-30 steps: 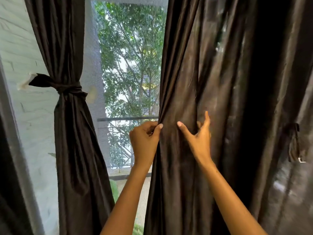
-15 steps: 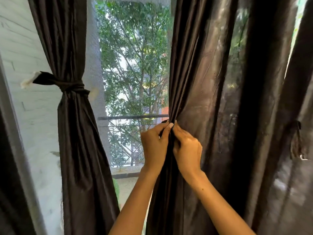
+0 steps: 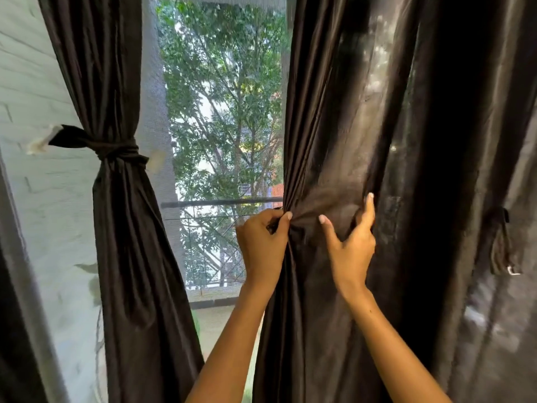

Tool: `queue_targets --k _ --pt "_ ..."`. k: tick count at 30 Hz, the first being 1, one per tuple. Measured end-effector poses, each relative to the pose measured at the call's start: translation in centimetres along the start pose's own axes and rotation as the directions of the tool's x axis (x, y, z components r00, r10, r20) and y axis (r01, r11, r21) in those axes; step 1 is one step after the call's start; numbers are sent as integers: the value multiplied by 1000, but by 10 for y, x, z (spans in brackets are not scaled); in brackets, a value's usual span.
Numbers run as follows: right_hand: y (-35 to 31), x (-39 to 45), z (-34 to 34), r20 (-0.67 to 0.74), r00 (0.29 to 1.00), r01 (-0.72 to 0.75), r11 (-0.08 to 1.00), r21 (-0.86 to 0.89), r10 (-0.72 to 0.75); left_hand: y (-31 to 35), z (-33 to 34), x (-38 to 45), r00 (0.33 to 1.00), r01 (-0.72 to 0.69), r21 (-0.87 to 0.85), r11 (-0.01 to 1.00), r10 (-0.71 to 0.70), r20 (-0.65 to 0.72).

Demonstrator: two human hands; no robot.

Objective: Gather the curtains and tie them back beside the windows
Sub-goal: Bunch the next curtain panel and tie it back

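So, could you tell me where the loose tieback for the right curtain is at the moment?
In the head view the tieback hangs at the far right, against the right curtain, well right of the right hand.

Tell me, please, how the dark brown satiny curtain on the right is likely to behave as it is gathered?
The dark brown satiny curtain looks floppy: it puckers where the left hand pinches it. Its sheen suggests folds may slip. It probably springs back if the right hand lets go.
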State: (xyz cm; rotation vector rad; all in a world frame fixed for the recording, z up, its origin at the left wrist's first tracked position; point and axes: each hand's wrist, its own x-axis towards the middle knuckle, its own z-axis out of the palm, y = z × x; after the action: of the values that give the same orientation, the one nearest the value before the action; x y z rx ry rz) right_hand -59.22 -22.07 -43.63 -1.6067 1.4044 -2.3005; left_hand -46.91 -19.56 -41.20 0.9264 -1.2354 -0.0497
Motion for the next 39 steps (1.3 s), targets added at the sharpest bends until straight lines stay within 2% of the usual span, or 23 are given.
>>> queue_targets --k 3,5,7,10,14,19,21,23,24,26,28,29,31,32,34,36,39 --pt "1 -2 -3 -12 982 185 974 -130 -188 0 7 -3 1000 -8 -9 1000 8 -4" --pt "-2 -11 -1 73 964 266 951 -160 -257 3 12 -7 998 -50 9 999 50 23" --pt "-4 -20 1 149 954 286 942 -175 -262 5 15 -11 996 -82 18 996 81 42" --pt "-5 -23 1 169 938 332 926 -177 -304 7 17 -16 995 -83 -3 997 84 59" --pt "3 -20 -2 249 900 379 924 -44 -357 9 18 -18 992 -81 -43 996 85 92" --pt "11 -13 -12 396 862 347 938 -6 -317 9 22 -14 997 -57 -3 998 57 50" --pt "13 -6 -15 287 918 287 958 1 -275 7 22 -12 998 -46 4 999 46 49" --pt "16 4 -18 141 983 120 993 -19 -116 5 22 -11 998 -34 -8 999 35 53" --pt "17 9 -20 134 991 10 1000 -16 -8 5 22 -12 998 -30 -15 999 31 60" --pt "21 18 -20 232 957 -196 978 72 175 5 22 -13 997 -37 -19 999 38 63" --pt "23 24 -16 295 923 -310 931 192 247 6 22 -13 997 -55 -17 998 56 50" --pt "22 25 -15 270 933 -299 930 215 238 6 22 -13 997 -60 -12 998 61 46" --pt "21 23 -15 123 984 -149 976 161 130 7 22 -13 997 -63 12 998 63 46" --pt "19 19 -17 36 999 -33 995 99 30 7 23 -13 997 -67 28 997 65 46" --pt "13 6 -17 -55 980 190 982 -15 -191 7 25 -14 995 -96 68 993 94 37" --pt "8 -7 -14 -27 952 303 950 -79 -306 8 27 -15 993 -114 85 990 111 36" --pt "6 -17 -7 118 915 396 915 -82 -386 7 29 -18 992 -114 47 992 112 62"
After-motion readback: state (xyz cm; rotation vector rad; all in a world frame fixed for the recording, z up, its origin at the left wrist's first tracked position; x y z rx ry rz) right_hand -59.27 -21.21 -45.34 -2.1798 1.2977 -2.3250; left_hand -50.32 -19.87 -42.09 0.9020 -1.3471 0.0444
